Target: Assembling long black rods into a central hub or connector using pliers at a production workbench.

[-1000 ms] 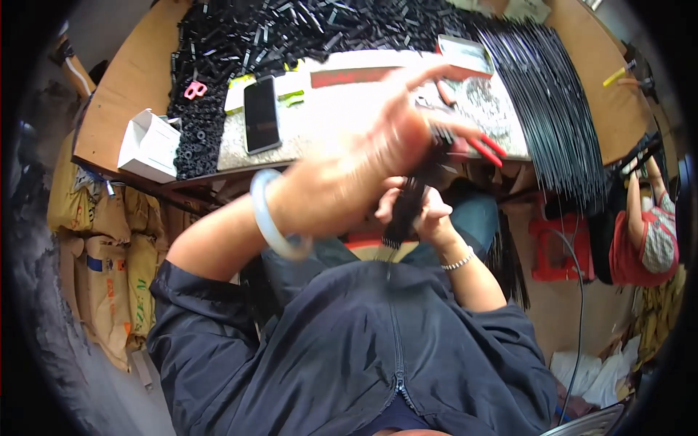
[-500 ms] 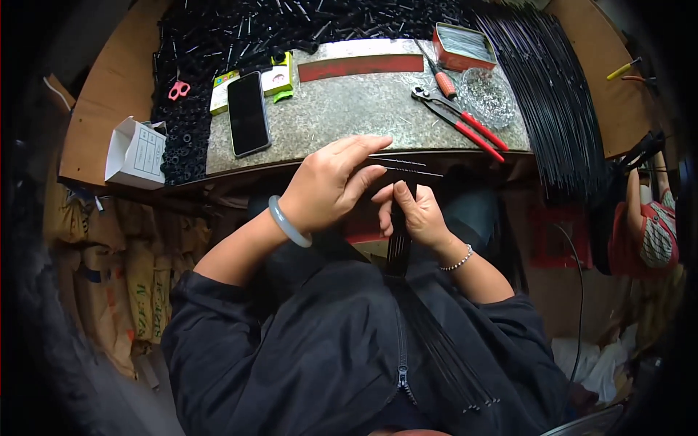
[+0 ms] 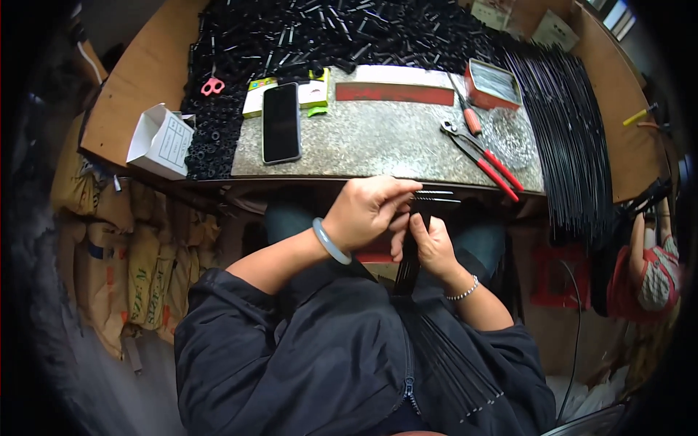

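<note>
Black parts point(image 3: 349, 36) heap along the far side of the surface point(image 3: 349, 138), with a dense row of long rods point(image 3: 571, 138) at its right and sacks point(image 3: 105, 283) standing on the floor to the left. On the speckled middle lie a phone point(image 3: 281, 123), red-handled pliers point(image 3: 491, 167) and an orange-handled tool point(image 3: 472, 120) near a red tin point(image 3: 494, 86). Half a second ago my left hand point(image 3: 367, 211) was farther from the other, its fingers spread a little; now it has come in beside my right hand point(image 3: 438, 251), fingertips drawn together in a pinch on two thin rods point(image 3: 436, 199), which point rightward past them. My right hand grasps the upper part of the black bundle point(image 3: 408, 269), thumb toward me. That bundle hangs between my hands and my body, and its pale-tipped ends fan out over my lap. With both hands so close, I judge that the work is gathered at the top of the bundle; whether the thin rods touch it, I cannot tell, since my fingers cover that spot.
</note>
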The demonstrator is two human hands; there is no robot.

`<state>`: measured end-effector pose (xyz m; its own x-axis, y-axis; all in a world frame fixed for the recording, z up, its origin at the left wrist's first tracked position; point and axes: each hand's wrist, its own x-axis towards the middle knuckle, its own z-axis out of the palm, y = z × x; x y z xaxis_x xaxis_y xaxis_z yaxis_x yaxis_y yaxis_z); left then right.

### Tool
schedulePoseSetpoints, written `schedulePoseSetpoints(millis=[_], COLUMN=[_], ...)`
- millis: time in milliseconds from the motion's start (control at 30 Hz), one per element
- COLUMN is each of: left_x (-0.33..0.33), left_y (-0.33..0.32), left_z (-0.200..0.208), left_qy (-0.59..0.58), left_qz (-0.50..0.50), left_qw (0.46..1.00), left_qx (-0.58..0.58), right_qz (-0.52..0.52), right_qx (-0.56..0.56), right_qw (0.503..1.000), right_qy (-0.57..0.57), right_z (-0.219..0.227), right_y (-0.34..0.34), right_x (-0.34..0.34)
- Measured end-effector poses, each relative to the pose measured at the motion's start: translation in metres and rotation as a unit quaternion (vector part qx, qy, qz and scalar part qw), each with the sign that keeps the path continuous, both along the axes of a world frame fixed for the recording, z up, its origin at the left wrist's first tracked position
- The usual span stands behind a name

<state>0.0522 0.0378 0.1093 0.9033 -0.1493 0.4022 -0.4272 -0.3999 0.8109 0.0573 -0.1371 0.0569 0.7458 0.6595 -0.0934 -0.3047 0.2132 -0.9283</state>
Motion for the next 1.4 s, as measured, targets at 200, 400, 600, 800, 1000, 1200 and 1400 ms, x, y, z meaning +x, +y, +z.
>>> schedulePoseSetpoints(millis=[200, 400, 600, 800, 1000, 1200, 1400], left_x=[0.013, 0.156, 0.241, 0.266, 0.287, 0.317, 0.328], left_y=[0.005, 0.086, 0.098, 0.093, 0.062, 0.001, -0.006], left_z=[0.013, 0.014, 0.008, 0.023, 0.038, -0.012, 0.015], left_qy=[-0.019, 0.006, 0.292, 0.310, 0.205, 0.119, 0.207], left_qz=[-0.044, 0.294, 0.237, 0.232, 0.113, 0.082, 0.105], left_qw=[0.999, 0.893, 0.811, 0.794, 0.920, 0.940, 0.843], left_qx=[0.024, 0.342, 0.448, 0.468, 0.314, 0.308, 0.485], right_qz=[-0.037, -0.027, -0.025, -0.044, -0.049, -0.044, -0.056], right_qx=[-0.040, -0.010, -0.050, -0.048, -0.061, -0.058, -0.049], right_qw=[0.998, 1.000, 0.998, 0.998, 0.997, 0.997, 0.997], right_qy=[-0.035, -0.007, -0.023, 0.012, 0.016, 0.020, 0.035], right_z=[-0.003, -0.003, -0.006, -0.008, -0.007, -0.008, -0.010], right_y=[-0.005, -0.008, -0.012, -0.019, -0.018, -0.018, -0.022], right_x=[-0.005, -0.002, 0.004, 0.015, 0.024, 0.024, 0.024])
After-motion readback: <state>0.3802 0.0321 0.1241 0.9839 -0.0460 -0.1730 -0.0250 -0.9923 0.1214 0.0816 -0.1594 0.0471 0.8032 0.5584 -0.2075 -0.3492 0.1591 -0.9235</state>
